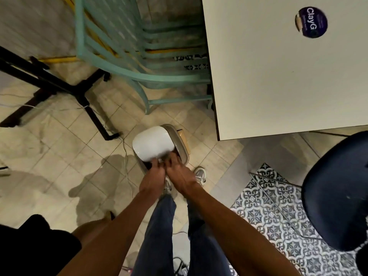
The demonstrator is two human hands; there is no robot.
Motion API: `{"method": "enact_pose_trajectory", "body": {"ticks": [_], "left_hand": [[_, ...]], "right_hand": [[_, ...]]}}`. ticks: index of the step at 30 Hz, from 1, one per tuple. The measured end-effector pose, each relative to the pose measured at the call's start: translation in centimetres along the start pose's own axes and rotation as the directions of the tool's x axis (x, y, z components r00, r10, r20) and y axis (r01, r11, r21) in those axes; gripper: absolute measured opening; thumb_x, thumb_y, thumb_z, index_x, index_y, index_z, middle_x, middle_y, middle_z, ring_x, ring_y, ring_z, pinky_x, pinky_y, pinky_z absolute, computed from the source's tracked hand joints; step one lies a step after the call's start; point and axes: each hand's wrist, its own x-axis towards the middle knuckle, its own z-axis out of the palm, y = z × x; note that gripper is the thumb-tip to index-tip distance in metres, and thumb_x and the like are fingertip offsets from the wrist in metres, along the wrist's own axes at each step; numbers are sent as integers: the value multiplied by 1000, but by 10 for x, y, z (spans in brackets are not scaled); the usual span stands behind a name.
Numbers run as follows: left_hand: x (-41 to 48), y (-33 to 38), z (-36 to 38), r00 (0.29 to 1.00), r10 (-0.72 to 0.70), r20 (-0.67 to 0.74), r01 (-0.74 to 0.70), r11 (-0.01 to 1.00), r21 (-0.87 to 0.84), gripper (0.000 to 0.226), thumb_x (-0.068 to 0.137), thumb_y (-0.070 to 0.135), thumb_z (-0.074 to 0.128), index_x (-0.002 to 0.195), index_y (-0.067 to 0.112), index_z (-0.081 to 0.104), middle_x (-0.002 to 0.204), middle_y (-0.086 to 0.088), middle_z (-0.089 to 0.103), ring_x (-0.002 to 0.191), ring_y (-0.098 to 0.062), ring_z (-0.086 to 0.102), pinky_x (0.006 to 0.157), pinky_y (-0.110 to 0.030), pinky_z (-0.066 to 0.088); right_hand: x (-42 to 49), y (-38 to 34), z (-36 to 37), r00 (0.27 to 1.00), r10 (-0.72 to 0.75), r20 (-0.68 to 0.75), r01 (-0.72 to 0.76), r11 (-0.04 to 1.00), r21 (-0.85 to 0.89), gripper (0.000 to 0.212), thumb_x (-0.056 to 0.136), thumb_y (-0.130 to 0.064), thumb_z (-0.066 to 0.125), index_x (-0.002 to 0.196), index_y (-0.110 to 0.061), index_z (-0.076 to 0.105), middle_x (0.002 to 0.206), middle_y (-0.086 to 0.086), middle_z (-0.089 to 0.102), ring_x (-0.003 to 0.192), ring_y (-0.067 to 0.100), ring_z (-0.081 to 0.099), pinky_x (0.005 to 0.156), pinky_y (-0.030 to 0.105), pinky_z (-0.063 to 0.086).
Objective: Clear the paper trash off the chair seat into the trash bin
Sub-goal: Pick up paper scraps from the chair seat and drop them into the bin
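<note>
A small white scrap (160, 160) showed between the fingertips of both hands, right at the mouth of the trash bin (180, 140) — too small and blurred to say for certain that it was paper. The left hand (153, 172) and the right hand (177, 168) were close together, knuckles up, fingers curled down into the bin's dark opening. Whether they clamped the scrap or merely touched it could not be told.

The bin stood on the tiled floor (59, 146) just below the centre of the view, its white lid (152, 142) tipped up at 11 o'clock from the hands. At 6 o'clock from the bin were the person's pale shoes (199, 174) and legs in dark trousers. At 4 o'clock, well apart from the bin, sat a dark blue chair seat (336, 192) over patterned tiles. At 1 o'clock a pale bench (268, 76) filled the upper right, with a round dark sticker (311, 22) on it. At 12 o'clock stood a teal chair (119, 62) — and at 10 o'clock the black cross-shaped foot of a stand (79, 92).
</note>
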Motion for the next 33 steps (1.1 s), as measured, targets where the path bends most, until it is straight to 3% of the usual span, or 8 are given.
{"method": "enact_pose_trajectory", "body": {"ticks": [4, 8, 13, 19, 22, 25, 30, 33], "left_hand": [[11, -8, 19, 997, 33, 71, -39, 995, 87, 38, 102, 12, 55, 139, 4, 51, 146, -17, 43, 122, -32, 60, 101, -40, 52], [27, -21, 32, 996, 46, 78, -54, 993, 104, 26, 99, 19, 60, 125, 13, 61, 129, -9, 61, 117, -20, 58, 99, -28, 47], [49, -24, 29, 988, 54, 147, -78, 984, 159, 21, 101, 20, 57, 118, 14, 68, 119, -6, 70, 113, -21, 63, 94, -28, 49], [32, -5, 6, 983, 16, 182, -50, 982, 184, 28, 100, 24, 58, 126, 14, 62, 126, -10, 66, 112, -26, 66, 87, -35, 55], [6, 3, -14, 986, 5, 164, -29, 989, 142, 24, 98, 29, 62, 121, 21, 63, 120, -4, 69, 105, -25, 70, 79, -36, 57], [-26, 16, -46, 992, 18, 124, -42, 980, 194, 26, 96, 29, 64, 121, 23, 62, 119, -4, 68, 106, -28, 69, 82, -42, 60], [-73, 48, -82, 981, 193, 7, -188, 951, 246, 50, 96, 27, 63, 143, 19, 50, 129, -7, 63, 115, -28, 64, 88, -40, 55], [-92, 80, -92, 947, 316, -57, -288, 915, 284, 51, 92, 27, 64, 141, 19, 53, 127, -8, 65, 110, -28, 66, 88, -41, 56]], "right_hand": [[13, 1, 12, 992, 82, 97, -80, 997, -17, 52, 101, -3, 60, 151, -6, 46, 156, 24, 37, 127, 41, 60, 93, 51, 61], [30, 6, 17, 978, 101, 182, -98, 995, -24, 35, 103, 0, 53, 136, -3, 63, 139, 22, 58, 120, 42, 67, 94, 52, 60], [43, 9, 21, 978, 109, 180, -118, 992, 36, 29, 104, -4, 55, 128, -7, 70, 129, 18, 67, 111, 40, 71, 91, 52, 62], [13, -1, 4, 996, 74, -58, -71, 996, 53, 42, 96, -3, 65, 138, -7, 60, 140, 15, 56, 114, 35, 69, 91, 42, 58], [-18, -11, -10, 973, 189, -136, -172, 977, 124, 47, 96, -3, 61, 142, -9, 53, 145, 14, 55, 110, 39, 71, 86, 46, 60], [-59, -21, -28, 919, 318, -232, -277, 941, 195, 45, 100, -8, 56, 144, -15, 51, 142, 11, 58, 105, 34, 72, 82, 44, 62], [-129, -21, -46, 818, 463, -341, -364, 876, 317, 51, 106, -20, 52, 156, -14, 44, 156, 12, 52, 140, 33, 53, 113, 51, 50], [-171, -5, -52, 748, 546, -376, -418, 829, 372, 51, 108, -26, 52, 157, -14, 45, 159, 11, 50, 146, 32, 48, 119, 50, 43]]}}
